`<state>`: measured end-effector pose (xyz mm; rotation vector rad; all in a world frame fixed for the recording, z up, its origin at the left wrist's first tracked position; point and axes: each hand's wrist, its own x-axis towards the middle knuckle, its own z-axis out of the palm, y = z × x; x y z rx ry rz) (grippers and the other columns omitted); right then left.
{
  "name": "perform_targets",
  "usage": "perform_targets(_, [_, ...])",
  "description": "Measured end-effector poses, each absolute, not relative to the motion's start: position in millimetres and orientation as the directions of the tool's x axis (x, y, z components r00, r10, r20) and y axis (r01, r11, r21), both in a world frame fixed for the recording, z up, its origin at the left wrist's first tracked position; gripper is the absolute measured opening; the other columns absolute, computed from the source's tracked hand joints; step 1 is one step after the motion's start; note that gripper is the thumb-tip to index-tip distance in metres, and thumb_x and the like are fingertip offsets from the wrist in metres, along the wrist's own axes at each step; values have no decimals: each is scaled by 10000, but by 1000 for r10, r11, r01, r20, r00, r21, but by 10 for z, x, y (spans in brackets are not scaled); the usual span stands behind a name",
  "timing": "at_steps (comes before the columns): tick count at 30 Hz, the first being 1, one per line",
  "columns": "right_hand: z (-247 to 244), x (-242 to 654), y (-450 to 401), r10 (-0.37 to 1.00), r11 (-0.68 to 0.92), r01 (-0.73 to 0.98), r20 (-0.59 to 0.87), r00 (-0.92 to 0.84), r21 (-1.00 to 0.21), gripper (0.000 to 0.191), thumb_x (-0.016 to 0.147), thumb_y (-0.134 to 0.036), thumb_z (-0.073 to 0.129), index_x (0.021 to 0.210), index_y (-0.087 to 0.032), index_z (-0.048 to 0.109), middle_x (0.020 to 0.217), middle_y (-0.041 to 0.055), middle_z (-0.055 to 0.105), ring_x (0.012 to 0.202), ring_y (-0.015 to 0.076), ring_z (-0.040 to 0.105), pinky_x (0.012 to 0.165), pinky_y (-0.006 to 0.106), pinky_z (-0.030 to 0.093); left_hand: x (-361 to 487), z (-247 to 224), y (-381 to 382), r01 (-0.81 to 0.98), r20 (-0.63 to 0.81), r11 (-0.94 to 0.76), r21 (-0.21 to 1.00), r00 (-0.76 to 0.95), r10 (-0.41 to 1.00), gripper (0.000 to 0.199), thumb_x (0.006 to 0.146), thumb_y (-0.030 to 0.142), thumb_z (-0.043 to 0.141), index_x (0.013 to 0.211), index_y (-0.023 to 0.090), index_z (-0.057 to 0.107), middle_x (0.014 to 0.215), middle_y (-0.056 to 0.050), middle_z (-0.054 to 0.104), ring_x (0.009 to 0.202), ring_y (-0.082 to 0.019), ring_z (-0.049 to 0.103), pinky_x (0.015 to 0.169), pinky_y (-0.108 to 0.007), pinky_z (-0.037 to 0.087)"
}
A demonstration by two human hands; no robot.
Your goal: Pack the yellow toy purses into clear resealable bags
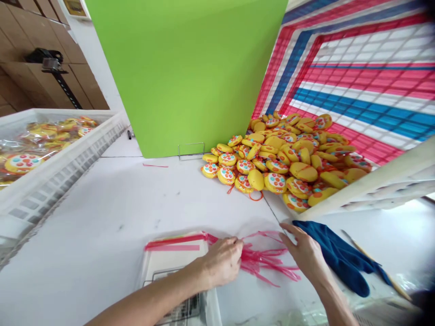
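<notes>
left hand (222, 261) curled tight, fingers pinching the pink strips (265, 260) beside the clear bag stack (173, 267); right hand (304, 253) loosely open, fingertips resting on the clear film by the blue cloth (340, 256).

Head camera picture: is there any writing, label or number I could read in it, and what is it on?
None can be read.
Printed sheet under the left hand: dark print, too blurred to read.
Framed picture on the wall, top left: too small to read.
Yellow toys in the pile: coloured dots only, no letters visible.
Right hand rests by the pink strips, which carry no print.
</notes>
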<state>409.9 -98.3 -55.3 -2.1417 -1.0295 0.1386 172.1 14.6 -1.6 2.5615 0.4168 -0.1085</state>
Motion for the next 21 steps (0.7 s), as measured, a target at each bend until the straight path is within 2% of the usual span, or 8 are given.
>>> perform_targets(3, [-596,4139,-977,766,-411,714,210,608,-567,231,592,-402,574,682,-227,697,930,115,714,948,359,619,834,502,476,1748,-45,120,318,-148,-794,518,948,283,237,838,117,426,1029,101,565,1058,-148,649,990,-239,619,882,-312,495])
perform_targets(6, [-554,4169,-924,804,-391,760,209,556,-519,207,644,-399,522,589,-236,638,892,109,711,904,331,629,815,475,486,1760,-78,91,305,-141,-788,535,952,273,223,831,144,460,1015,117,583,1031,-139,662,982,-242,620,900,-321,489])
perform_targets(10, [-412,4085,-677,848,-319,802,225,479,-505,257,757,-410,476,714,-230,654,988,105,701,913,287,642,831,426,488,1757,-111,69,297,-126,-783,547,953,274,227,818,144,477,1006,107,599,994,-143,669,945,-249,631,868,-324,505])
perform_targets(13, [-379,3872,-424,908,-218,835,209,363,-505,220,796,-335,479,771,-231,672,1034,86,691,946,249,640,858,372,480,1727,-97,44,281,-102,-786,551,957,270,236,832,144,468,1019,97,605,1003,-147,664,951,-247,628,889,-331,495])
perform_targets(15, [-395,3694,-327,947,-144,847,176,268,-512,214,802,-262,473,751,-225,677,989,80,698,923,231,645,837,344,487,1677,-61,30,264,-56,-780,567,958,283,228,841,142,463,1011,117,613,1032,-133,660,960,-232,625,907,-323,484])
perform_targets(19, [-406,3418,-457,988,-33,840,108,109,-542,250,839,-207,451,744,-225,682,861,46,701,837,194,652,764,291,502,1536,37,95,243,131,-668,704,880,458,265,855,100,427,1010,160,633,1061,-86,678,972,-194,631,906,-281,479])
perform_targets(21, [-373,3363,-616,994,-16,829,84,76,-558,247,859,-206,449,794,-229,686,853,31,704,806,172,658,741,263,504,1505,55,188,287,137,-599,748,816,562,300,857,74,405,1033,157,633,1010,-71,703,921,-179,653,869,-266,494])
